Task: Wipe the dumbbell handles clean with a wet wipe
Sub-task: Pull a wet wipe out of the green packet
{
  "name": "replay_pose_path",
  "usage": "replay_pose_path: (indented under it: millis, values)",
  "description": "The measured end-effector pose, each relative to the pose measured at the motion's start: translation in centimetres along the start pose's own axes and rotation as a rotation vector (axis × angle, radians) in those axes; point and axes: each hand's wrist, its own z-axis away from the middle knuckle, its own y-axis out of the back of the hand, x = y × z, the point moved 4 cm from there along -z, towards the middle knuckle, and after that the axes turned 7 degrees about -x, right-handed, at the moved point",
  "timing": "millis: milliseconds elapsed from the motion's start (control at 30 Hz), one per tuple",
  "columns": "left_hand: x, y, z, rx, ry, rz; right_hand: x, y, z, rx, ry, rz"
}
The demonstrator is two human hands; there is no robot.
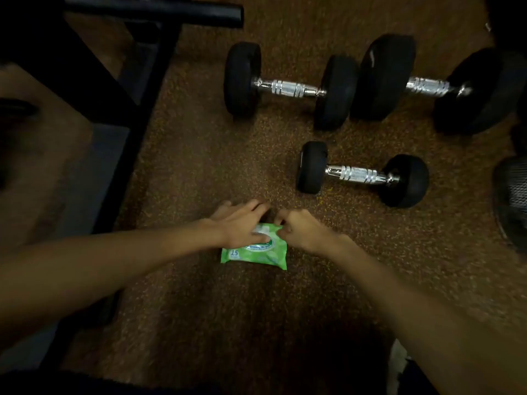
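A green pack of wet wipes (258,253) lies on the brown speckled floor in front of me. My left hand (238,220) lies flat over the pack's far left part, fingers spread. My right hand (296,228) pinches the pack's far right top edge with curled fingers. Three black dumbbells with chrome handles lie beyond: a small one (355,174) closest, a medium one (289,88) behind it on the left, and a large one (427,86) at the back right.
A black metal bench frame (148,81) runs diagonally along the left, with a grey mat (94,172) beneath it. A dark mesh object (513,189) sits at the right edge. Speckled floor (228,155) lies open between the pack and the dumbbells.
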Motion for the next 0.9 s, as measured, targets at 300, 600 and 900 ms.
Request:
replay_pose_path:
  millis: [300, 600, 900]
  values:
    - [1.1, -0.9, -2.0, 0.058, 0.071, -0.055, 0.5, -1.9, 0.0, 0.082, -0.158, -0.236]
    - [1.3, 0.1, -3.3, -0.01, 0.016, -0.038, 1.3, -2.6, 1.4, 0.153, -0.364, -0.45]
    - [0.4, 0.5, -3.2, 0.178, -0.081, -0.006, 1.2, -3.1, 1.7, 0.29, -0.375, -0.602]
